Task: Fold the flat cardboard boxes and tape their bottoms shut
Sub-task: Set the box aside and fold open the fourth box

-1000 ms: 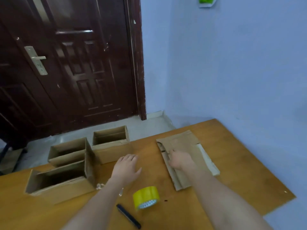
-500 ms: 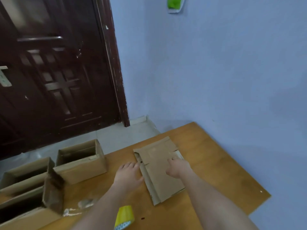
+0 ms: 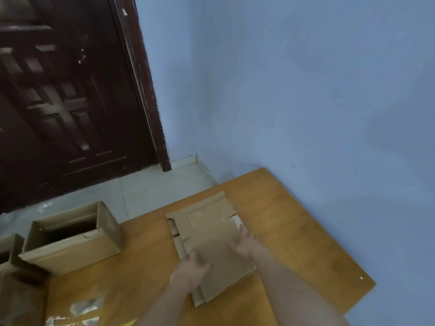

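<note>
A stack of flat brown cardboard boxes [image 3: 209, 234] lies on the wooden table [image 3: 294, 231], near its far right corner. My left hand [image 3: 191, 270] grips the top sheet at its near left edge, thumb on top. My right hand [image 3: 244, 244] holds the same sheet at its right edge, fingers along the side. The top sheet looks slightly raised off the stack at the near end. A folded box [image 3: 73, 238] stands open-topped at the table's left.
More folded boxes [image 3: 9, 262] crowd the left edge of the view. A sliver of yellow tape roll [image 3: 128, 323] shows at the bottom edge, with torn tape scraps [image 3: 84, 307] beside it. A blue wall runs along the table's right side; a dark door stands beyond.
The camera has turned right and down. My left hand moved from the table onto the stack's left edge, and both hands now hold the top sheet by its sides.
</note>
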